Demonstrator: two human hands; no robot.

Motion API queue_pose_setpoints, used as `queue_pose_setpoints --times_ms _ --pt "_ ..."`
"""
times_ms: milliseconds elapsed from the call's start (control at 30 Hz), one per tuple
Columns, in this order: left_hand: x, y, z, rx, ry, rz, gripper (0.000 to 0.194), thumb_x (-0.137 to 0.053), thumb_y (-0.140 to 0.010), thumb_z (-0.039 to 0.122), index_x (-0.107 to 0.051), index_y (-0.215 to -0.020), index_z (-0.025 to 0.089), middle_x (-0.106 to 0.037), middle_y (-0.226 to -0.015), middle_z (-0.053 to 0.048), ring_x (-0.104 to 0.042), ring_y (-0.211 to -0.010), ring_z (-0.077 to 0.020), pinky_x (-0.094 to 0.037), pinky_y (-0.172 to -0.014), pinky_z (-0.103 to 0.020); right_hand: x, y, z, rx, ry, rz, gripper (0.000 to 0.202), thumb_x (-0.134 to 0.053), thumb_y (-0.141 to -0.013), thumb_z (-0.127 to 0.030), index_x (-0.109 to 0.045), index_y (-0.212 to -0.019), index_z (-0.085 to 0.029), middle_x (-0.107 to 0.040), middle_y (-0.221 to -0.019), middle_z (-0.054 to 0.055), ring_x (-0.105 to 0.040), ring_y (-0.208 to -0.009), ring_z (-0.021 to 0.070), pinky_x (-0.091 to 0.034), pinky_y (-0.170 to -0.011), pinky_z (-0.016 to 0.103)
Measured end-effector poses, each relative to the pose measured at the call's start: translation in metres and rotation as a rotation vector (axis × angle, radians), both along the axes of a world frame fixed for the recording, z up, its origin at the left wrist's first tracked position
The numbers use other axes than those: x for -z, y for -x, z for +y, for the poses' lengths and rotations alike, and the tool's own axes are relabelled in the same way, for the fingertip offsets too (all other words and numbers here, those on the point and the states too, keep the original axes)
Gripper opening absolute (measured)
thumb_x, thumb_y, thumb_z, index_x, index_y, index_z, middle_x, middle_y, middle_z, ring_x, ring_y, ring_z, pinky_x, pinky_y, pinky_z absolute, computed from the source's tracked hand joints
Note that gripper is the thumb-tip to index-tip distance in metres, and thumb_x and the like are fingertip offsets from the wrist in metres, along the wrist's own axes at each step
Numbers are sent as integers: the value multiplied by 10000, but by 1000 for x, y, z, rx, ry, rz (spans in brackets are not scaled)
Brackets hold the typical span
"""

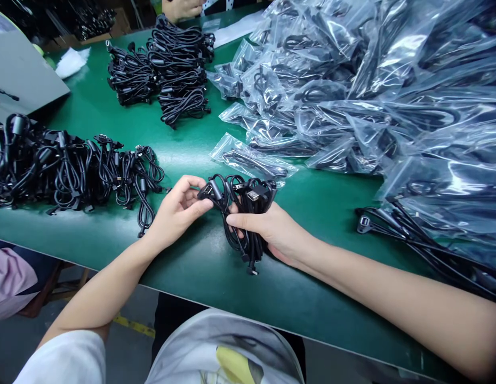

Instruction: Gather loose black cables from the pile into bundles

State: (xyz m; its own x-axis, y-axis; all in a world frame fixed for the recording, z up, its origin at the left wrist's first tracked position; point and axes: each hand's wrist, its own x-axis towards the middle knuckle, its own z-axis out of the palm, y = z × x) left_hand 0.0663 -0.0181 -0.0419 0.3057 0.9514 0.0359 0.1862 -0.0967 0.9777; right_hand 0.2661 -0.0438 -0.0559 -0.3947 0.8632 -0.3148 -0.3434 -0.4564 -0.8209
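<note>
A bundle of coiled black cables (252,229) is gripped in my right hand (276,229), its thumb lying across the front of the coils. At the bundle's upper left, my left hand (184,205) pinches a black connector end (208,190) between thumb and fingers. A metal USB plug (253,196) shows at the top of the bundle, and another small plug points down at its bottom. Just behind the bundle lies a clear bag with a cable inside (254,160).
Coiled cables (68,170) line the left of the green table (184,146); more stacks (176,69) stand at the back. Bagged cables (332,80) fill the right, with loose cables (408,234) nearer. A grey box (24,69) and another person's hand (182,8) are beyond.
</note>
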Motion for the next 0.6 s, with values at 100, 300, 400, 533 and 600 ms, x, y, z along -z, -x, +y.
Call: queue_pose_setpoints --times_ms 100,300,400,533,600 --pt "-1 3 2 -54 -16 -17 273 -764 -816 342 -610 -991 201 -613 -829 7 -569 -701 -103 -484 -632 -212 -1 0 -1 25 30 -22 231 -825 -632 -221 -621 -727 -168 -611 -633 -46 -516 -553 104 -405 -568 261" --pt "-1 2 1 -29 -43 -40 202 -731 -838 254 -628 -1003 197 -650 -918 -17 -611 -831 -116 -514 -694 -203 -2 0 -3 20 20 -29 236 -827 -635 -231 -612 -711 -167 -603 -635 -45 -513 -556 103 -406 -566 259" --pt "-2 1 1 -28 -32 -30 203 -720 -844 262 -622 -1007 192 -642 -895 -15 -603 -796 -115 -514 -674 -206 -1 0 -3 15 21 -16 244 -834 -648 -250 -612 -702 -164 -600 -628 -41 -511 -557 102 -407 -563 255" --pt "-2 1 2 -7 0 -35 204 -704 -858 283 -619 -1019 191 -630 -856 -3 -573 -705 -98 -494 -633 -207 -1 0 -4 -22 77 47 272 -844 -679 -318 -624 -731 -166 -611 -631 -31 -525 -565 113 -416 -565 259" --pt "-1 1 3 16 32 -52 210 -701 -867 297 -622 -1032 195 -626 -844 1 -564 -688 -91 -485 -632 -205 0 0 -4 -17 109 65 294 -859 -676 -339 -646 -789 -171 -642 -686 -20 -565 -614 130 -447 -607 273"
